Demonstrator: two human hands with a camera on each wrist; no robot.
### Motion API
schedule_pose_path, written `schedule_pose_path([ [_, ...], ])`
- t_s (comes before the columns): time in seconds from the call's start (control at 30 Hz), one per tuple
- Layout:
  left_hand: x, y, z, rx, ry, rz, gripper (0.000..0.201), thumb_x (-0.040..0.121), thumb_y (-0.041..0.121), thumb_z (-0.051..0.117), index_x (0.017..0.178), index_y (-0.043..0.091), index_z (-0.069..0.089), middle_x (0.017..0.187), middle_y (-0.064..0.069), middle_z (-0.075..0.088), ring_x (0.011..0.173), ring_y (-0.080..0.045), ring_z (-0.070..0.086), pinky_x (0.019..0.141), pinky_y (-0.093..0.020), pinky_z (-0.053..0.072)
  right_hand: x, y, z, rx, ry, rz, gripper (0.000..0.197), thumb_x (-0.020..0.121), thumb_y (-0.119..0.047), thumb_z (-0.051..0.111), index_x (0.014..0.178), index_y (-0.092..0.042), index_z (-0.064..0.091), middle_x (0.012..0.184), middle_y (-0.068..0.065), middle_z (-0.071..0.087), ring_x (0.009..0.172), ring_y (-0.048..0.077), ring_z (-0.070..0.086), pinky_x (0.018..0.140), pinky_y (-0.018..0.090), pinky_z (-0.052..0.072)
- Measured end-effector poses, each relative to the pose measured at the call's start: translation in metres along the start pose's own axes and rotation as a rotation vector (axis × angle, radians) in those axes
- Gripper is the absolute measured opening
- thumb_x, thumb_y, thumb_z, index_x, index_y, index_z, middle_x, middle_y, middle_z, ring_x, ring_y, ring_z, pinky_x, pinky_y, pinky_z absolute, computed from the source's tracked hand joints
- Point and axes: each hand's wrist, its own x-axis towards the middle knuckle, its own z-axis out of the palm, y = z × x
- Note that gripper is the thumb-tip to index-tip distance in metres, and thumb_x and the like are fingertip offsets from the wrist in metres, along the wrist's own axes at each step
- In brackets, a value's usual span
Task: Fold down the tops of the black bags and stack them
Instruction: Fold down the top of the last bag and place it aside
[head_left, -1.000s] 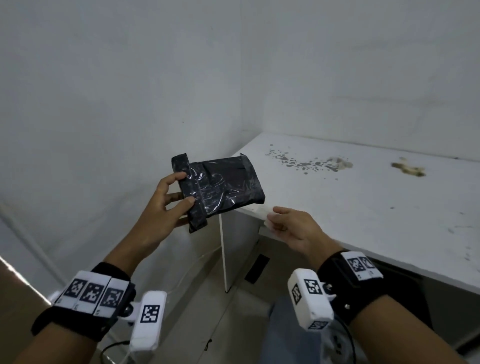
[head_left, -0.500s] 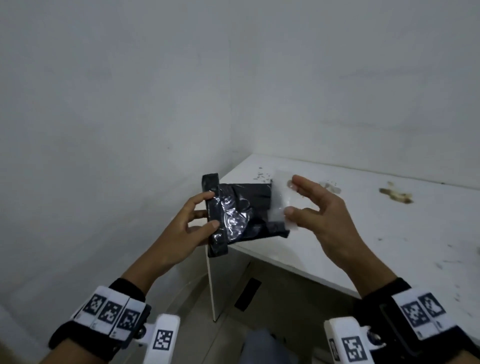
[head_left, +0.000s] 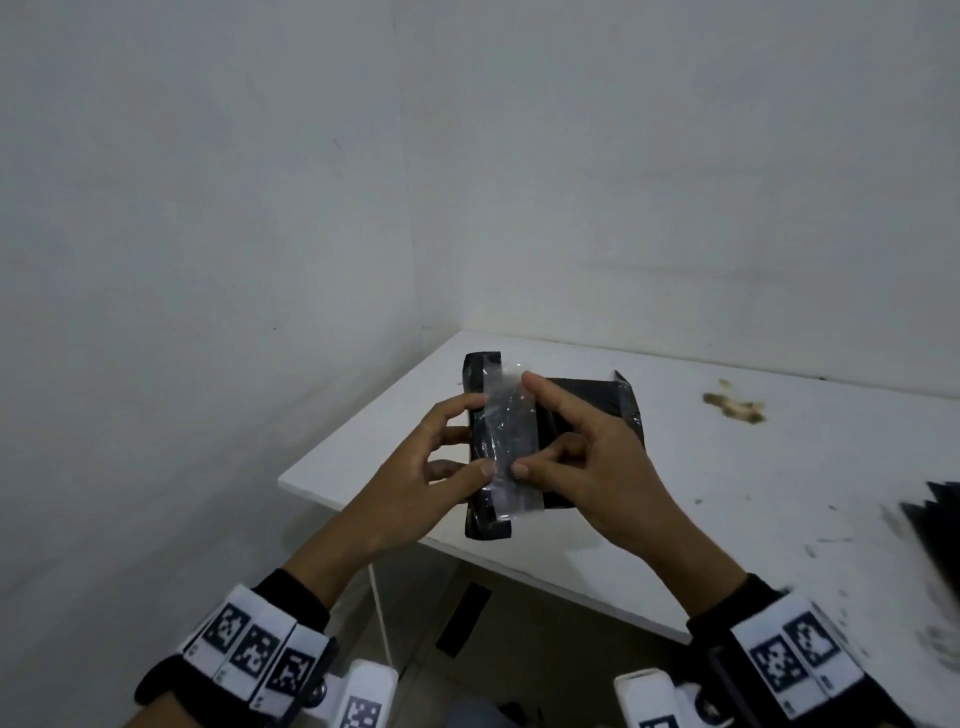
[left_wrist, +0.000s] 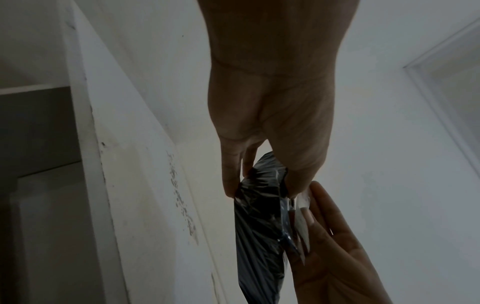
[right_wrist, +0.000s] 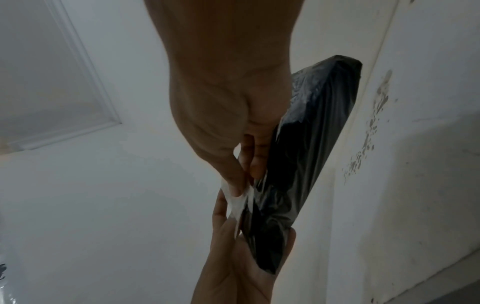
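Above the table's (head_left: 675, 467) near-left corner: one black bag (head_left: 587, 400), held in the air between both hands, not resting on the surface. One strip of clear tape (head_left: 511, 441) runs across its face near the left end, where a folded flap shows. Left hand (head_left: 415, 483) grips the bag's left end, thumb on the front at the tape's edge, fingers curled behind; the left wrist view shows fingers (left_wrist: 231, 174) and thumb closed on the bag's end. Right hand (head_left: 597, 467) pinches the tape with thumb and index tip, remaining fingers behind or against the bag; the right wrist view shows the whitish strip (right_wrist: 239, 197) caught between its fingertips.

Further out: a dark stack of more bags (head_left: 935, 519) at the table's right edge, cropped and blurred, count not readable. One brownish stain (head_left: 735, 408) toward the far edge. Two wristbands, left (head_left: 249, 644) and right (head_left: 800, 654), each with black-and-white square markers. No legible brand or text.
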Motion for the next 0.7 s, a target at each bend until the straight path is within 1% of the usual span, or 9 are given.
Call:
schedule_pose_path([
  [0.13,0.007,0.003,0.010,-0.011,-0.002,0.011,0.053,0.091,0.028,0.069,0.131,0.055,0.046,0.131,0.002,0.057,0.105,-0.023,0.071,0.090,-0.042,0.060,-0.003,0.002,-0.008,-0.034,0.047,-0.016,0.082,0.083,0.002,0.075,0.147,-0.038,0.042,0.097,0.000,0.074,0.082,0.015,0.074,0.070,0.027,0.061],
  [0.23,0.011,0.003,0.018,-0.014,-0.017,0.010,0.054,0.093,0.026,0.069,0.132,0.055,0.046,0.131,0.000,0.056,0.104,-0.024,0.072,0.089,-0.041,0.061,-0.006,0.004,-0.013,-0.083,0.067,-0.038,0.083,0.084,0.001,0.075,0.148,-0.036,0.039,0.110,0.002,0.071,0.084,0.011,0.074,0.072,0.029,0.062],
  [0.33,0.015,0.005,0.024,0.007,-0.028,0.017,0.054,0.093,0.026,0.069,0.130,0.058,0.045,0.131,0.004,0.055,0.103,-0.020,0.072,0.088,-0.037,0.061,-0.008,0.005,-0.019,-0.153,0.089,-0.057,0.083,0.084,0.000,0.075,0.150,-0.034,0.038,0.115,0.003,0.069,0.083,0.007,0.073,0.070,0.021,0.060],
  [0.4,0.017,0.006,0.028,0.012,-0.031,0.020,0.054,0.093,0.026,0.069,0.131,0.057,0.045,0.131,0.005,0.055,0.103,-0.019,0.072,0.088,-0.036,0.061,-0.010,0.006,-0.022,-0.200,0.106,-0.070,0.083,0.083,-0.001,0.076,0.150,-0.033,0.038,0.115,0.002,0.069,0.082,0.004,0.072,0.070,0.017,0.058],
  [0.47,0.019,0.007,0.031,0.014,-0.032,0.021,0.054,0.093,0.026,0.069,0.131,0.056,0.045,0.131,0.005,0.056,0.102,-0.019,0.072,0.086,-0.035,0.061,-0.011,0.006,-0.024,-0.252,0.124,-0.080,0.083,0.083,-0.002,0.077,0.152,-0.030,0.038,0.118,0.000,0.068,0.082,0.002,0.071,0.071,0.013,0.056],
  [0.53,0.020,0.009,0.034,0.019,-0.033,0.024,0.054,0.093,0.026,0.069,0.133,0.055,0.045,0.131,0.005,0.056,0.101,-0.019,0.072,0.086,-0.034,0.061,-0.012,0.007,-0.026,-0.283,0.135,-0.095,0.084,0.083,-0.004,0.077,0.153,-0.028,0.037,0.126,-0.003,0.064,0.083,0.000,0.070,0.073,0.012,0.056],
  [0.6,0.021,0.011,0.037,0.022,-0.036,0.023,0.054,0.093,0.027,0.069,0.133,0.054,0.045,0.131,0.005,0.056,0.102,-0.019,0.072,0.088,-0.036,0.061,-0.013,0.008,-0.027,-0.292,0.141,-0.106,0.083,0.084,-0.005,0.076,0.153,-0.028,0.036,0.133,-0.005,0.060,0.084,0.000,0.070,0.073,0.014,0.057],
  [0.7,0.022,0.013,0.041,0.023,-0.034,0.021,0.053,0.092,0.029,0.069,0.132,0.055,0.046,0.132,0.005,0.056,0.103,-0.019,0.072,0.089,-0.039,0.061,-0.016,0.008,-0.028,-0.288,0.159,-0.106,0.083,0.084,-0.004,0.076,0.154,-0.026,0.036,0.134,-0.006,0.058,0.084,0.001,0.069,0.072,0.013,0.055],
])
